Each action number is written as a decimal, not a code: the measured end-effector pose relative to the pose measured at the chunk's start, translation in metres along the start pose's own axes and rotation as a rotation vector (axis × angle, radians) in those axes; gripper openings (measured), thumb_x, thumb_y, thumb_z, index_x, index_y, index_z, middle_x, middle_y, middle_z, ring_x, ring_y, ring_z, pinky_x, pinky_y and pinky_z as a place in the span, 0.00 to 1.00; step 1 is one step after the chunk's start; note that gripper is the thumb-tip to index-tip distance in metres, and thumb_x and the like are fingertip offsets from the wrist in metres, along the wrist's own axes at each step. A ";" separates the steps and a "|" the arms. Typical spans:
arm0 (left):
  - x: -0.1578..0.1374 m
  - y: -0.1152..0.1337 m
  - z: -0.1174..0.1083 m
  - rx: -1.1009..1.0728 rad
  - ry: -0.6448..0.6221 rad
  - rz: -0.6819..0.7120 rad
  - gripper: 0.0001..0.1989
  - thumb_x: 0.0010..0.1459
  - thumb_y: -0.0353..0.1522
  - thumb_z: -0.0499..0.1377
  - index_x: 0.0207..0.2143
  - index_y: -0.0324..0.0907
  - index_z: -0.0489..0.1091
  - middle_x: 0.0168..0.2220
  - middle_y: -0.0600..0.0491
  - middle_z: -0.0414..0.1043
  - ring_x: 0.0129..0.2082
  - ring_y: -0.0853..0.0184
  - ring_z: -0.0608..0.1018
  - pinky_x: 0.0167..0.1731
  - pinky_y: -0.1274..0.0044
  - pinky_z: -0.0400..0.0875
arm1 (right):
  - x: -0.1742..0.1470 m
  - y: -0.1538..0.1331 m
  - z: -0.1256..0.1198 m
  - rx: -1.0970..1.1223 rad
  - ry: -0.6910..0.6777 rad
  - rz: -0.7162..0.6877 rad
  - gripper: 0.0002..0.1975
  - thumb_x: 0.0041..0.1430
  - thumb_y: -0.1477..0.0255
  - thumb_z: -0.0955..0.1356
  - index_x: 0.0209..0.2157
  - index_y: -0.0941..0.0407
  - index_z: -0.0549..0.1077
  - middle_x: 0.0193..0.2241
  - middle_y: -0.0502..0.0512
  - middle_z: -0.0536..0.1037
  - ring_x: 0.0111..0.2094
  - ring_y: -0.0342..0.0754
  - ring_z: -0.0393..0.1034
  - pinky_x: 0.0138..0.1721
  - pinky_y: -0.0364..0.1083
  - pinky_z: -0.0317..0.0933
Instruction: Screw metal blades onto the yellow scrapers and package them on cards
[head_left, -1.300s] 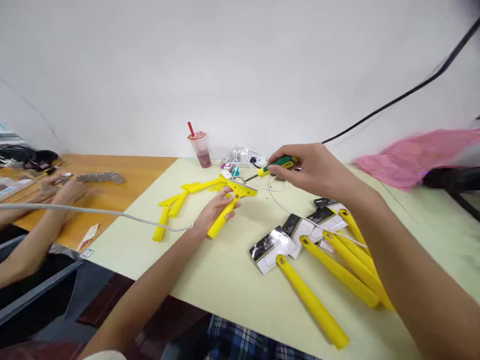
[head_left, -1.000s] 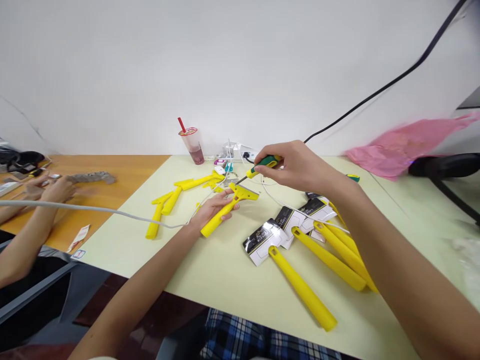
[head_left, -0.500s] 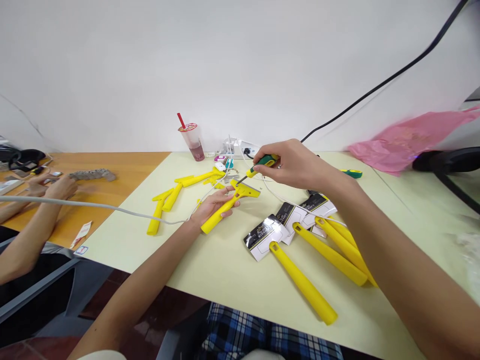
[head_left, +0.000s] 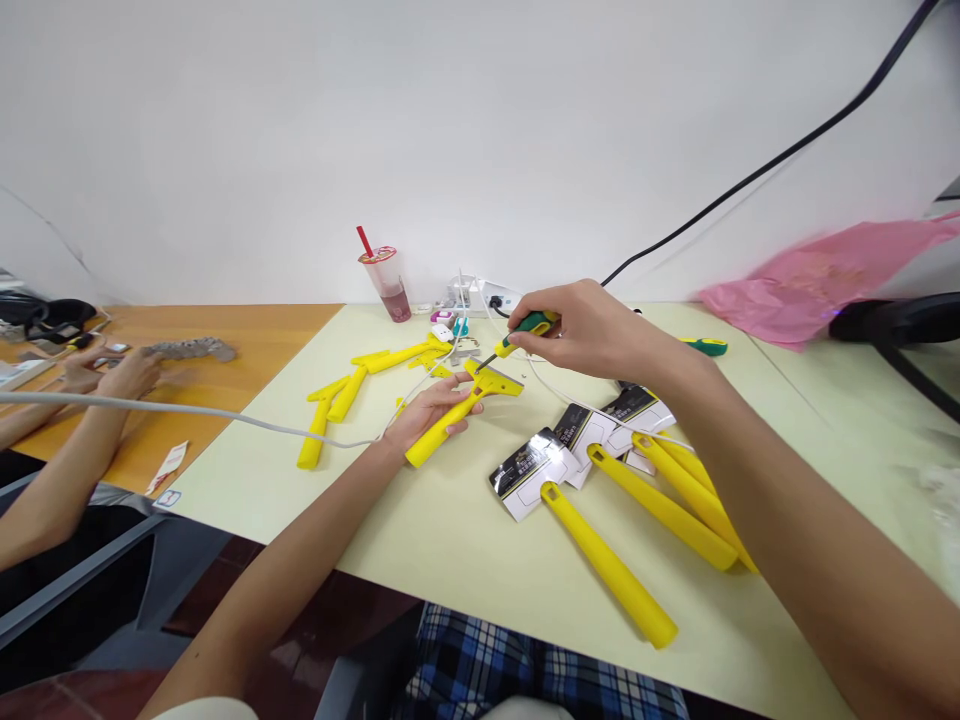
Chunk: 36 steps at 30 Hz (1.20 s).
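My left hand (head_left: 429, 412) is closed round a yellow scraper (head_left: 450, 425), its wide head with a metal blade edge turned away from me. From above, my right hand (head_left: 566, 322) grips a green and yellow screwdriver (head_left: 534, 325). The screwdriver's tip meets the left part of the scraper head, where a screw seems to sit, too small to make out. To the right lie several yellow handles (head_left: 611, 565) by black and white packaging cards (head_left: 531, 470). More yellow scraper parts (head_left: 341, 395) lie left of my left hand.
A cup with a red straw (head_left: 391, 285) stands near the wall beside a white power strip (head_left: 491, 297). A white cable (head_left: 225, 410) crosses over the table. Another green screwdriver (head_left: 706, 346) and a pink bag (head_left: 810, 285) lie right. A co-worker's hands (head_left: 124, 375) work at the left table.
Both hands keep nearly the same pose, with the screwdriver tip still on the scraper head. The whole view has shifted very slightly.
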<state>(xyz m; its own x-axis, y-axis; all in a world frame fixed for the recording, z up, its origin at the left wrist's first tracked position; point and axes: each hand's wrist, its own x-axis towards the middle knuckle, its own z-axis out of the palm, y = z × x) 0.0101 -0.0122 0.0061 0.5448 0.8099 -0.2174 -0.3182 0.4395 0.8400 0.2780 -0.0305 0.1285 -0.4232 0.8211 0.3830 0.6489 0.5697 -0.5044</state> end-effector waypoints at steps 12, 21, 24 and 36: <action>0.001 -0.002 -0.003 -0.002 -0.012 0.000 0.24 0.59 0.25 0.67 0.57 0.40 0.70 0.55 0.40 0.77 0.37 0.67 0.84 0.15 0.85 0.65 | 0.000 0.002 0.001 -0.029 -0.012 -0.021 0.08 0.65 0.67 0.72 0.39 0.54 0.85 0.33 0.55 0.83 0.32 0.49 0.72 0.38 0.50 0.63; -0.001 -0.001 -0.001 0.002 -0.014 -0.014 0.23 0.59 0.24 0.67 0.56 0.40 0.70 0.53 0.42 0.77 0.37 0.67 0.84 0.15 0.85 0.65 | 0.000 0.003 0.000 -0.049 -0.009 -0.024 0.07 0.65 0.67 0.72 0.39 0.54 0.84 0.32 0.54 0.83 0.31 0.49 0.73 0.37 0.49 0.62; -0.001 -0.001 0.000 0.007 -0.015 -0.014 0.23 0.59 0.24 0.67 0.56 0.40 0.70 0.53 0.41 0.77 0.37 0.67 0.84 0.15 0.84 0.65 | 0.000 0.003 0.000 -0.046 -0.007 -0.023 0.07 0.65 0.67 0.73 0.39 0.53 0.85 0.32 0.54 0.83 0.31 0.49 0.73 0.37 0.49 0.62; 0.001 -0.004 -0.005 -0.008 -0.038 -0.007 0.22 0.58 0.25 0.69 0.55 0.41 0.71 0.55 0.42 0.78 0.39 0.66 0.85 0.16 0.84 0.66 | 0.000 -0.002 -0.001 -0.046 -0.015 -0.018 0.09 0.65 0.65 0.72 0.38 0.54 0.85 0.31 0.55 0.83 0.31 0.50 0.73 0.36 0.49 0.62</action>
<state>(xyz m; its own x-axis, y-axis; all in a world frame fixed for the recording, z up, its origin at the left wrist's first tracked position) 0.0083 -0.0115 -0.0002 0.5758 0.7915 -0.2046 -0.3199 0.4484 0.8346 0.2772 -0.0322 0.1301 -0.4440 0.8116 0.3796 0.6695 0.5821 -0.4615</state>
